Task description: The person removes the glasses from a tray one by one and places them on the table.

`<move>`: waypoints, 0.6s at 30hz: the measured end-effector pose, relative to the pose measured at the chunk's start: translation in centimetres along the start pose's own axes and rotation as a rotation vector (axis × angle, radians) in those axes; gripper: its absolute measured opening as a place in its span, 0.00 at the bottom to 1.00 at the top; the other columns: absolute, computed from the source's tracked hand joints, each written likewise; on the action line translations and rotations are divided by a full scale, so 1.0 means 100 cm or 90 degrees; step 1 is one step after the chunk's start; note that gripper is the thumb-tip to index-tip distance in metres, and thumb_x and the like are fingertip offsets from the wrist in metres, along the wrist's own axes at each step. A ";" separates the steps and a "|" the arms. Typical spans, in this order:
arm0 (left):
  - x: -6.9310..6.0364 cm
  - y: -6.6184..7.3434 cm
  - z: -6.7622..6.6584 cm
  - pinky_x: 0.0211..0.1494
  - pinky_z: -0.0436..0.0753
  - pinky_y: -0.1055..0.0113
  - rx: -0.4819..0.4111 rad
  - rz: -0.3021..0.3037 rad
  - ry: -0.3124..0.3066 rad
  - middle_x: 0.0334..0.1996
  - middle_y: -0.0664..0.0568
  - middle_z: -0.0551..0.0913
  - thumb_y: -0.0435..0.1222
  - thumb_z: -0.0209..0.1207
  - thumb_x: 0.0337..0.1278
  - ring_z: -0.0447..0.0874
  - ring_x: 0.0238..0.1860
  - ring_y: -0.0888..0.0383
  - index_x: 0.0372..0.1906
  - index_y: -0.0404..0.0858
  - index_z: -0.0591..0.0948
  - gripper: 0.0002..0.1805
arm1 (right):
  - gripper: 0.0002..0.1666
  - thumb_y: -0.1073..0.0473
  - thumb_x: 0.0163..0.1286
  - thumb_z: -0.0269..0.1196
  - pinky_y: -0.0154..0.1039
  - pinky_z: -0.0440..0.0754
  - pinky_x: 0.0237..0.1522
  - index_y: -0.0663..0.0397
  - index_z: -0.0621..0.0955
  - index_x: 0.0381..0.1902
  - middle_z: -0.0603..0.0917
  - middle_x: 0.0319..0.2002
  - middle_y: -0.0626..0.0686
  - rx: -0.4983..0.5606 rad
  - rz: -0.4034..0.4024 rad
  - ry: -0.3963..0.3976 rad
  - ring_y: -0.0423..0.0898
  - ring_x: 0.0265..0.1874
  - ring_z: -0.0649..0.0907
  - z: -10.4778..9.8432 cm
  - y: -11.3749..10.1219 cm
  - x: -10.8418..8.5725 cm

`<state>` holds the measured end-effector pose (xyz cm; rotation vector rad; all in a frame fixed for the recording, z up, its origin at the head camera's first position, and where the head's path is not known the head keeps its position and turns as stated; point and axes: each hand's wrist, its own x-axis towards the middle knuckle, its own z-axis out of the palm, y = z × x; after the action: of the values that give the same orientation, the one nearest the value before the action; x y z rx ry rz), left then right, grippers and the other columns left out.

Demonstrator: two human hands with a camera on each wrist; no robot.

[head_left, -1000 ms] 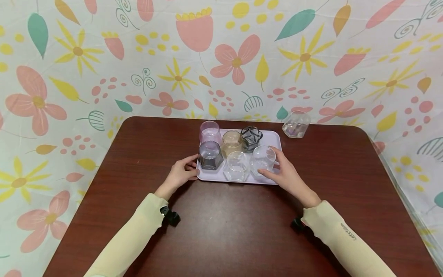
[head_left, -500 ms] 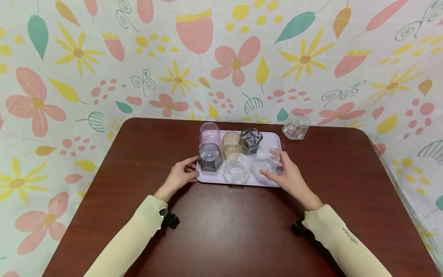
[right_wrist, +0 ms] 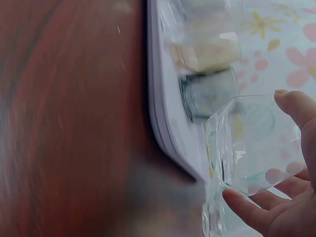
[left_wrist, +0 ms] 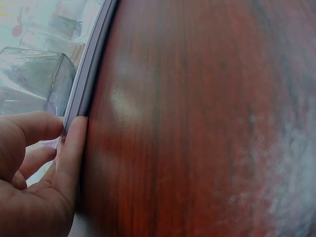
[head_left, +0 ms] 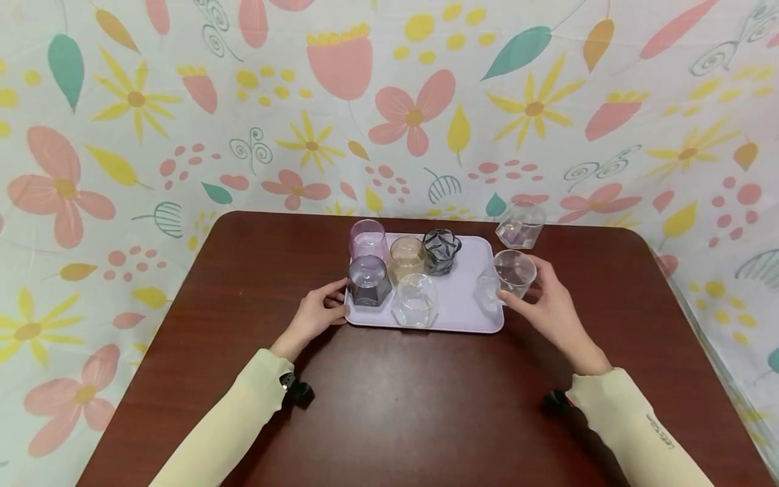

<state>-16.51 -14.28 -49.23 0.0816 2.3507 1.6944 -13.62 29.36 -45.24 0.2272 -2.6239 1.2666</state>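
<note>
My right hand (head_left: 548, 308) grips a clear glass (right_wrist: 256, 143), thumb on one side and fingers on the other, tilted above the right end of the lilac tray (head_left: 459, 308). My left hand (head_left: 313, 312) pinches the tray's left edge between thumb and fingers, as the left wrist view shows too. Closest to that hand on the tray is a dark grey glass (head_left: 368, 284). Also on the tray are a pink glass (head_left: 368, 240), an amber glass (head_left: 408, 260), a ridged dark glass (head_left: 441, 251) and a clear glass (head_left: 416, 303).
Another clear glass (head_left: 521, 226) stands on the brown table (head_left: 389, 412) beyond the tray's right end, near the back edge. Behind the table hangs a flower-patterned cloth (head_left: 243, 101).
My right hand has lifted the clear glass off the tray's front right and carried it rightward, tilting it. The left hand stays at the tray's edge.
</note>
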 end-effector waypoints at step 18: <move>0.001 0.001 -0.001 0.41 0.93 0.61 0.014 -0.011 -0.015 0.49 0.36 0.80 0.23 0.65 0.61 0.81 0.40 0.54 0.74 0.35 0.74 0.35 | 0.50 0.50 0.68 0.73 0.11 0.72 0.40 0.57 0.60 0.78 0.70 0.69 0.65 -0.072 0.099 0.048 0.26 0.45 0.73 -0.069 0.042 0.019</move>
<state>-16.65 -14.36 -49.10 0.0852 2.3456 1.6514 -15.51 37.33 -43.73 -0.0430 -2.6802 1.1417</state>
